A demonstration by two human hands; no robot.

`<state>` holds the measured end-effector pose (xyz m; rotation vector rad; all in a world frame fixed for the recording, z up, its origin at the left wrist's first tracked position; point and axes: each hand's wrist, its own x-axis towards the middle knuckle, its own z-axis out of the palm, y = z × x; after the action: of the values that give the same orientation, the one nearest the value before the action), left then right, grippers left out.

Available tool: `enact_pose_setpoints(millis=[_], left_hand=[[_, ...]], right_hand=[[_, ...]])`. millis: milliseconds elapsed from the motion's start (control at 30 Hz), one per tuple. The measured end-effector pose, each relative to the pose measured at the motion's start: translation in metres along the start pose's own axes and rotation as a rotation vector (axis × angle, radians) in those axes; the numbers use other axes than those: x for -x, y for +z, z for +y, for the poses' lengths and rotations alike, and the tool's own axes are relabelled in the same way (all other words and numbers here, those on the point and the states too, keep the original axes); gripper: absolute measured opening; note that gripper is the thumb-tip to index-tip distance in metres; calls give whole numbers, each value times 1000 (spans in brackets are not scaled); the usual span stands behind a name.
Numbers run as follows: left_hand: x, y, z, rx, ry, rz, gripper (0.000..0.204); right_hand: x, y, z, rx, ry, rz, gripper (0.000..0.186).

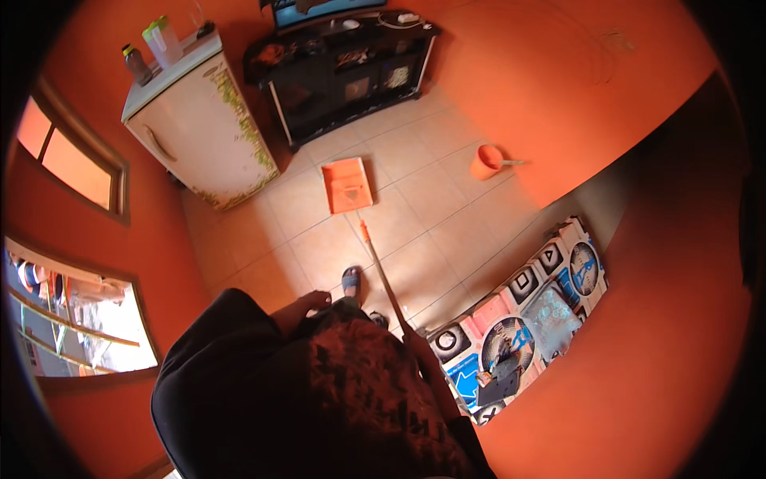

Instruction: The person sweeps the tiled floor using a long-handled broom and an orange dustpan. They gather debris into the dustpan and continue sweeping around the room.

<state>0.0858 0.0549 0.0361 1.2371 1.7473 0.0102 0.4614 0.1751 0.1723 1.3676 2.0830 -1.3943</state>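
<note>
My right hand (412,337), in shadow beside my body, is wrapped round a long pole (383,275) with an orange end piece (365,231). The pole slants forward and left over the floor. Its orange end lies just short of an orange paint tray (333,177). Something paint-covered sits in the tray, too small to make out. My left hand (313,302) hangs in front of my dark shirt, fingers loosely apart with nothing seen in them. A sandalled foot (351,279) shows just beyond it.
An orange bucket (484,164) with a brush-like handle stands at right on the tiled floor (407,172). Far left is a small fridge (191,128) bearing a pitcher (163,41) and bottle (137,65). A black TV stand (343,96) stands behind; a patterned-covered bench (487,335) is at right.
</note>
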Motion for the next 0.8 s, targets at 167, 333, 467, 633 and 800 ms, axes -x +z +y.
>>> enact_pose_setpoints(millis=[167, 333, 467, 633, 800], left_hand=[[34, 1, 13, 76, 21, 105, 34], [21, 11, -12, 57, -75, -10, 38], [-2, -2, -5, 96, -28, 1, 38], [-23, -36, 21, 159, -60, -74, 36], [-46, -65, 40, 210, -73, -38, 30]], right_hand=[[42, -3, 33, 107, -73, -9, 44], [36, -16, 9, 136, -67, -1, 48], [49, -39, -21, 40, -132, 47, 45], [71, -50, 0, -86, -106, -9, 48], [58, -70, -7, -140, -248, 73, 55]])
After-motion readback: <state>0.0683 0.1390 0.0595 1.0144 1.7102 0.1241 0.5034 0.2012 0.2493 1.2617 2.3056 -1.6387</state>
